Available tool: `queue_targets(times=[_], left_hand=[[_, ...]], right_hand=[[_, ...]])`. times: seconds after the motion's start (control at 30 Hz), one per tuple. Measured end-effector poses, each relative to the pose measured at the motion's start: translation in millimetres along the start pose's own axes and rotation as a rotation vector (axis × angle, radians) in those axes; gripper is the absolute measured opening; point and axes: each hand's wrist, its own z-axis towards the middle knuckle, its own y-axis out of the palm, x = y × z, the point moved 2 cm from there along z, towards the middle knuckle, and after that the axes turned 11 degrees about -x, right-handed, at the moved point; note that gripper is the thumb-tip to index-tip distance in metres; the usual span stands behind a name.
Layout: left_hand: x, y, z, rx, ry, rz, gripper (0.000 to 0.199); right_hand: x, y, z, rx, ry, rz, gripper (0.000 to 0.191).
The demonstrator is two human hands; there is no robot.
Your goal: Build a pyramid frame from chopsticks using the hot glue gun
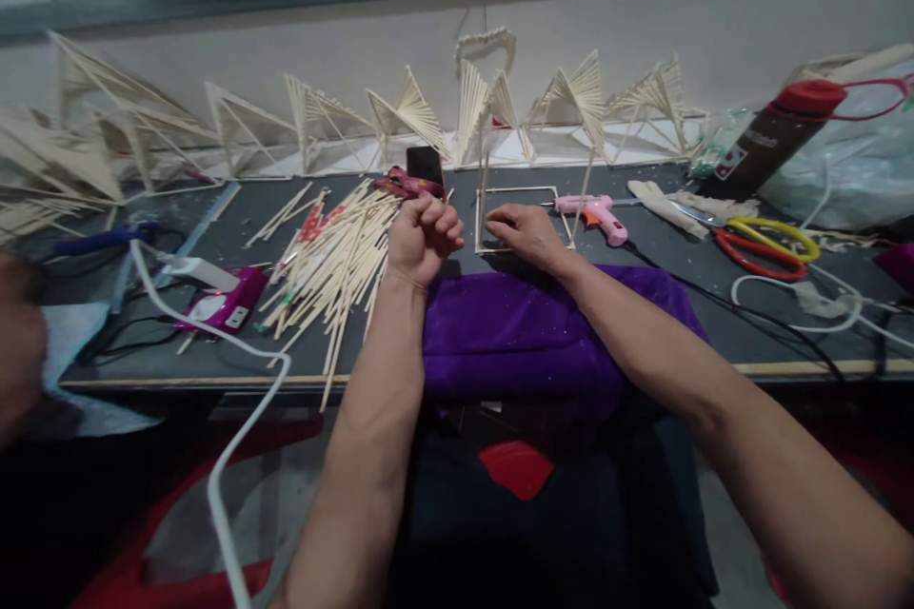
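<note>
A frame of thin pale sticks [518, 190] lies on the dark table, with thin sticks standing up from its corners. My right hand [526, 233] is over the frame's front left part, its fingers pinched beside an upright stick; what they grip is too small to make out. To the left of the frame my left hand [427, 233] is raised with its fingers curled in, and whatever may be inside is hidden. A pile of loose sticks [335, 271] lies left of that hand. The pink glue gun [596, 214] rests just right of the frame.
Folded stick structures [410, 114] line the wall. A purple cloth [506, 333] covers the front edge. Scissors [764, 252] and a dark bottle [771, 138] are at right. At left are a magenta power block [228, 304], a white cable [247, 433] and another person's blurred hand [18, 347].
</note>
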Motion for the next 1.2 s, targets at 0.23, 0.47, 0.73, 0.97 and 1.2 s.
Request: queue_targets(times=[0.23, 0.47, 0.73, 0.97, 1.2], left_hand=[[-0.9, 20.4, -9.3, -0.049, -0.003, 0.059, 0.069], [-6.8, 32.0, -9.2, 0.08, -0.023, 0.257, 0.064], [-3.3, 35.7, -17.3, 0.097, -0.012, 0.285, 0.053], [-2.9, 37.2, -20.7, 0.036, -0.008, 0.261, 0.05], [-11.4, 36.3, -16.2, -0.125, 0.0, 0.219, 0.05]], right_hand=[[-36.2, -9.6, -23.2, 0.288, -0.209, 0.169, 0.029], [-63.0, -3.3, -37.4, 0.285, -0.36, 0.408, 0.035], [-62.7, -1.2, -38.2, 0.258, -0.335, 0.502, 0.037], [-61.3, 1.9, -37.8, 0.226, -0.31, 0.513, 0.036], [-59.0, -2.5, -35.0, 0.273, -0.315, 0.4, 0.031]])
